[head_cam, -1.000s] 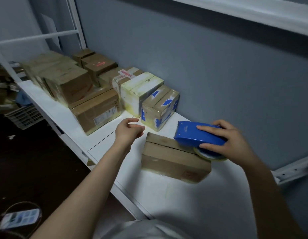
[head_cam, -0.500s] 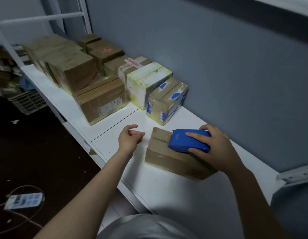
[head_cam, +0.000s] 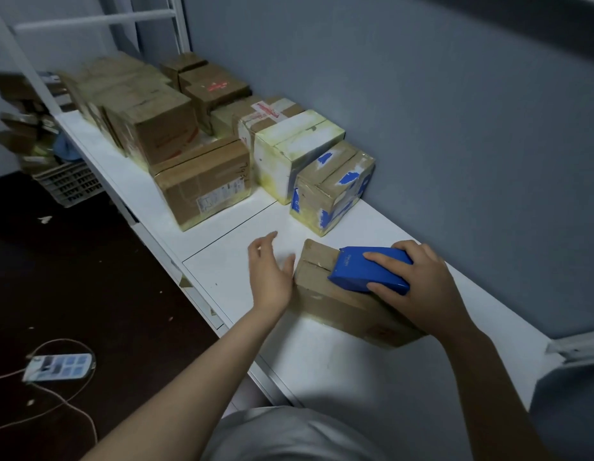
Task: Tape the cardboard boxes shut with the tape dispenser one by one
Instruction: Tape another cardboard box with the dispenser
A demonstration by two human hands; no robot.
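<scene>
One flat cardboard box (head_cam: pixel 335 306) is being sealed. The blue tape dispenser (head_cam: pixel 362 272) is pressed onto its top, over the centre seam, and is clasped from above by the right hand (head_cam: pixel 422 284), fingers wrapped along both flanks. The left hand (head_cam: pixel 270 277) is spread with straight fingers and holds nothing. It is set against the end of this box that lies farthest from the dispenser, apparently as a brace.

A short stretch of bare seam is seen ahead of the dispenser's nose, so the strip is judged unfinished. What lies behind the dispenser is hidden by the hand (no tape can be confirmed there).

Beyond this box, a box with torn blue patches (head_cam: pixel 332 191) is wrapped in glossy film and looks taped. Farther beyond it are a pale, yellow-stained box (head_cam: pixel 289 151) and a brown labelled box (head_cam: pixel 202 184), with more behind them. How many remain open cannot be told.

The flat box is made of matte, scuffed, sharp-edged board. The dispenser is smooth, wedge-shaped moulded plastic. The white shelf (head_cam: pixel 222 261) beneath the box is a hard, even panel.
</scene>
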